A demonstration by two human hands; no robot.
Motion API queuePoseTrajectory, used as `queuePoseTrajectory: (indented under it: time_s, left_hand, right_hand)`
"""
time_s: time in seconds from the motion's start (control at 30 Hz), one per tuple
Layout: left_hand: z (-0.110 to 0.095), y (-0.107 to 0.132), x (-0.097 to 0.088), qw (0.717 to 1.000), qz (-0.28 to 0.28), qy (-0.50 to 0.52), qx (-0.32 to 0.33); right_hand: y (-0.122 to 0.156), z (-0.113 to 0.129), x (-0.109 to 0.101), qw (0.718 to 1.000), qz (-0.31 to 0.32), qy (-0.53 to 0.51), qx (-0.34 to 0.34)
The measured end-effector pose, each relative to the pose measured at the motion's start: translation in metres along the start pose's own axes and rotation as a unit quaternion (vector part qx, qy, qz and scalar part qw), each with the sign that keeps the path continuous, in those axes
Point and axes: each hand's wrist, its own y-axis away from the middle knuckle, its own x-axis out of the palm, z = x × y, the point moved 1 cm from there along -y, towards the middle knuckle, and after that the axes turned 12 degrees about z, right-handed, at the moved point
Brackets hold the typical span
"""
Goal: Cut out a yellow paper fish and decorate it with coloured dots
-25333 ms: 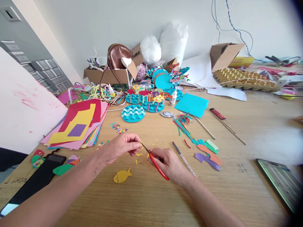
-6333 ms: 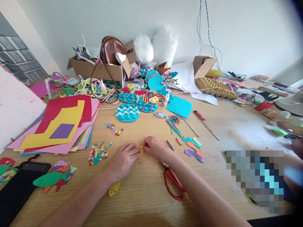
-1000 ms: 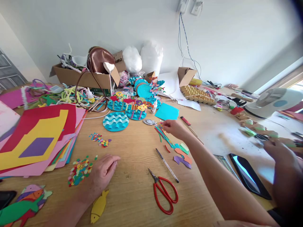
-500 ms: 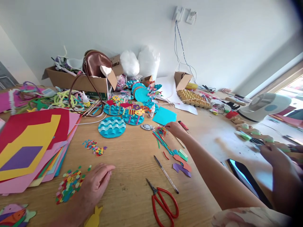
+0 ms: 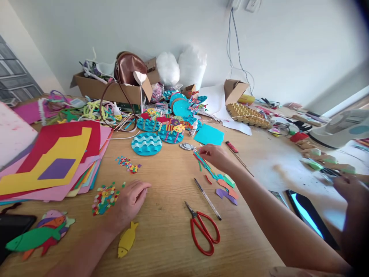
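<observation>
My right hand [image 5: 215, 156] reaches far forward, its fingers bent together and pointing down at the top end of thin coloured paper strips [image 5: 205, 164]. Whatever lies between its fingertips is too small to make out. Just behind it are a blue paper sheet [image 5: 209, 134] and a small silver fish [image 5: 187, 146]. On the near left, my left hand [image 5: 132, 198] rests on the table with fingers curled together, and nothing shows in it. Coloured paper dots [image 5: 105, 198] lie beside that hand; a yellow paper fish [image 5: 128, 240] lies below its wrist.
Red-handled scissors [image 5: 204, 232] and a pen [image 5: 207, 199] lie between my arms. Stacked coloured sheets [image 5: 95, 154] are at left, paper fish [image 5: 37, 236] nearer. A blue wavy disc [image 5: 147, 144] sits mid-table. At right are a phone [image 5: 309, 217] and another person's hand [image 5: 350, 188].
The view has swung left and down. My right hand has moved onto the small multicoloured tangle by the strips, which it now covers. My left hand stays beside the dots.
</observation>
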Motion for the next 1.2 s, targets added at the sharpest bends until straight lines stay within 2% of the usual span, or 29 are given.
queuePoseTrajectory:
  time_s: [0.13,0.2,0.27,0.47,0.7,1.0,1.2]
  left_hand:
    - [-0.001,0.001,0.000,1.000,0.020,0.005,-0.005]
    - [-0.001,0.001,-0.001,1.000,0.013,0.000,-0.002]
    - [-0.001,0.001,-0.001,1.000,0.006,-0.005,0.001]
    - [-0.004,0.000,-0.001,1.000,0.015,0.006,0.007]
    - [-0.001,0.002,0.002,1.000,0.016,0.018,0.000]
    - [-0.001,0.003,0.002,0.999,0.027,0.017,-0.008]
    - [-0.001,0.002,0.000,1.000,0.020,0.016,-0.004]
  right_hand:
    - [0.037,0.064,0.019,0.987,0.070,-0.011,-0.143]
    - [0.054,0.086,0.033,0.976,0.077,-0.003,-0.202]
    - [0.068,0.097,0.047,0.971,0.062,0.004,-0.230]
    - [0.078,0.104,0.070,0.970,0.067,0.028,-0.231]
    - [0.075,0.116,0.076,0.965,0.076,0.072,-0.242]
    - [0.087,0.101,0.076,0.973,0.046,0.086,-0.211]
    - [0.093,0.117,0.084,0.964,0.050,0.092,-0.245]
